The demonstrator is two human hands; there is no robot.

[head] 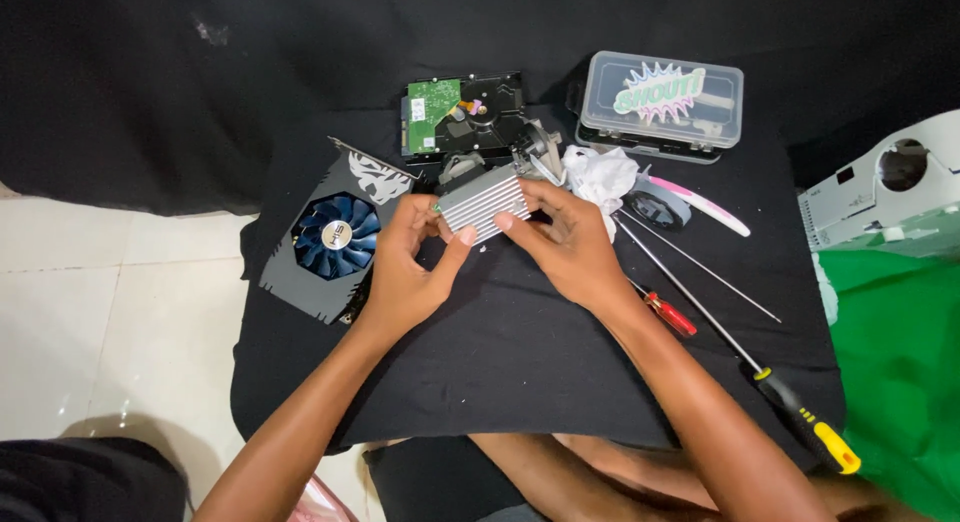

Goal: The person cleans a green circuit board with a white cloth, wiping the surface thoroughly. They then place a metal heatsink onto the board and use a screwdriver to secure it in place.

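Ribbed silver heat sink held just above the black cloth, at the middle of the work area, tilted so its right end sits farther away. Left hand closed on its near-left end: thumb on the near edge, fingers curled round the left corner. Right hand closed on the near-right end: thumb pressed against the ribbed face, fingers spread behind and over the far-right corner. Both hands have hold of the same part.

Just beyond the heat sink, a small grey metal bracket assembly with a round part; whether it is joined to the heat sink cannot be told.

Left of the hands: graphics card, grey shroud, dark blue fan with a round silver hub sticker, pale emblem at the far corner.

Far centre: hard drive, circuit side up, green board on its left part.

Far right: clear plastic box, rectangular, lid closed, jagged burst-shaped sticker in teal, pink and white on top.

Right of the hands: crumpled white tissue, pink-and-white handled tool, red-handled screwdriver, long screwdriver with black-and-yellow handle near right, thin metal rod beside its shaft.

Right edge: white appliance over green cloth.
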